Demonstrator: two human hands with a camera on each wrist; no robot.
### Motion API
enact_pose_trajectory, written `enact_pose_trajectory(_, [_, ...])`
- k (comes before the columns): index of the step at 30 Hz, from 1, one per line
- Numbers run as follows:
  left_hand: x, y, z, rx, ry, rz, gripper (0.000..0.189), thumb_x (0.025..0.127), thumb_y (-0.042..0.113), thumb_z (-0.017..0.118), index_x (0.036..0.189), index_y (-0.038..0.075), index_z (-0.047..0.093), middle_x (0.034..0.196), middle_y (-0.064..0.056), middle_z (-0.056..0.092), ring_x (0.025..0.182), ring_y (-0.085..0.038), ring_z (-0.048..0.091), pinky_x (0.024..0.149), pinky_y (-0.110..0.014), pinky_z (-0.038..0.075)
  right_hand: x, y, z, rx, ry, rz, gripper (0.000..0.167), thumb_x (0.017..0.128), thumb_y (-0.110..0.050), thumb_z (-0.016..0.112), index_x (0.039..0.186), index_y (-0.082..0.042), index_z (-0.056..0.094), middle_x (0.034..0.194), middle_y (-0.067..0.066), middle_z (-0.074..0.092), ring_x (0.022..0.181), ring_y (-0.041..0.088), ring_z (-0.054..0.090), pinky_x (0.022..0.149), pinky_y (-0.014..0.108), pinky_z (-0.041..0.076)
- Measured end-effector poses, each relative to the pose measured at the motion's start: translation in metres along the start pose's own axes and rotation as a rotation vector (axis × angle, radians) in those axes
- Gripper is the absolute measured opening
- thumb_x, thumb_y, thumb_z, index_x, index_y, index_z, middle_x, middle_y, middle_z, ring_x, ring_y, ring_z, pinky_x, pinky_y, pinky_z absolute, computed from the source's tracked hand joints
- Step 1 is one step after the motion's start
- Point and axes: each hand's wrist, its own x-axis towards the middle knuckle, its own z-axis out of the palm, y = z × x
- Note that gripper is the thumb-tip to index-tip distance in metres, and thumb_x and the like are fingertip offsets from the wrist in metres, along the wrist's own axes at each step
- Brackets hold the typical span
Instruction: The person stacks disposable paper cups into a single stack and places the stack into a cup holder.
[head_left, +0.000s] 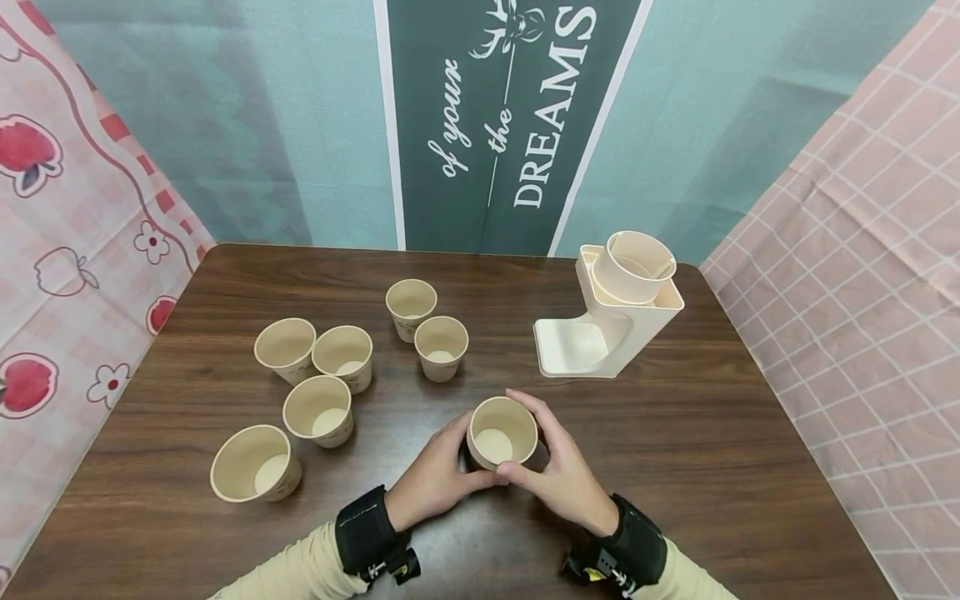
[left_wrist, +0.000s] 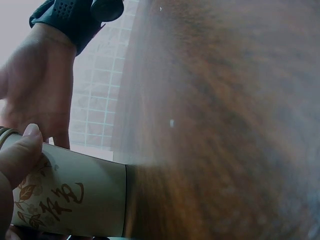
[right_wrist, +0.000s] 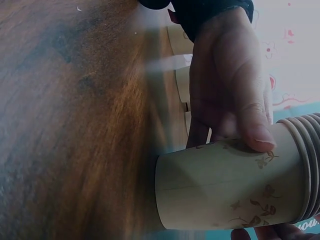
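While 2 hands (head_left: 435, 482) (head_left: 564, 482) grip nested cups (right_wrist: 225, 185), 6 other cups (head_left: 318, 408) stand nearby.

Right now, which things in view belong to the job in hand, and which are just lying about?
Likely part of the job:
stack of nested paper cups, gripped by left fingers and right fingers
six other paper cups to its left

Apparently just lying about:
cream stand, untouched
round container seated in it

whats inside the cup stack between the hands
The top cup looks empty down to its pale bottom. Nested cups beneath show as stacked rims; their insides are covered.
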Motion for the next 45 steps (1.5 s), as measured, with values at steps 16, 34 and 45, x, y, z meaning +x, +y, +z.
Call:
enact_pose_trajectory(16, [0.000, 0.001, 0.000, -0.006, 0.004, -0.006, 0.078, 0.078, 0.024, 0.091, 0.145, 0.015, 0.052, 0.138, 0.003, 0.060, 0.130, -0.013, 0.052, 0.113, -0.041, 0.041, -0.001, 0.000, -0.001, 0.004, -0.035, 0.033, 0.084, 0.088, -0.013, 0.081, 0.158, -0.016, 0.034, 0.158, 0.006, 0.041, 0.141, 0.020, 0.042, 0.113, 0.025, 0.035])
enact_pose_trajectory(34, [-0.003, 0.005, -0.010, 0.091, -0.003, 0.008, 0.085, 0.080, 0.017, 0.089, 0.151, 0.009, 0.043, 0.144, -0.006, 0.053, 0.133, -0.018, 0.050, 0.112, -0.043, 0.043, 0.000, 0.006, -0.002, 0.033, -0.004, 0.018, 0.076, 0.086, -0.004, 0.080, 0.150, -0.013, 0.040, 0.141, 0.007, 0.054, 0.121, 0.026, 0.056, 0.101, 0.029, 0.046])
enact_pose_trajectory(45, [-0.028, 0.010, -0.021, 0.076, 0.044, -0.112, 0.069, 0.090, -0.010, 0.059, 0.153, -0.003, 0.034, 0.150, -0.020, 0.044, 0.133, -0.030, 0.051, 0.105, -0.043, 0.049, -0.003, 0.016, 0.001, 0.056, -0.044, 0.020, 0.100, 0.077, -0.020, 0.091, 0.158, -0.015, 0.031, 0.149, 0.009, 0.049, 0.135, 0.018, 0.047, 0.112, 0.020, 0.034])
